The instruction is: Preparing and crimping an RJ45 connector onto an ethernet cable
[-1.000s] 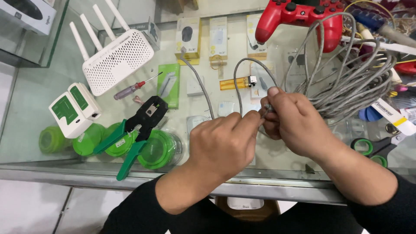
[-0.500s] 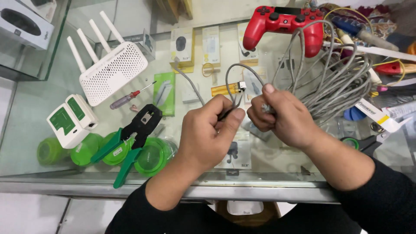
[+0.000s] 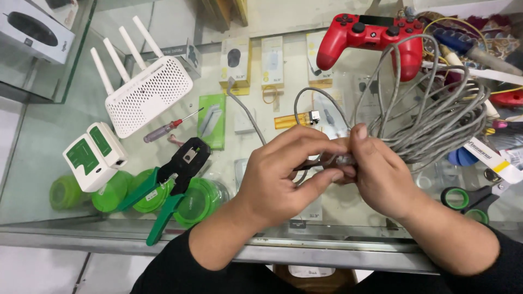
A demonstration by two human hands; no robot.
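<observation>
Where hands [image 3: 289,174] pinch grey cable [image 3: 430,109], plug half hidden.

Both hands meet in the middle of the frame: left hand [image 3: 278,177] and right hand [image 3: 381,174], fingers [image 3: 305,142] pinched together.

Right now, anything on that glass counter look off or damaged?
Nothing looks broken or spilled. The grey cable is a loose, uneven coil sprawling over the red game controller. The green-handled crimping tool lies askew near the counter's front edge. Both hands, left hand and right hand, pinch the cable's end together.
</observation>
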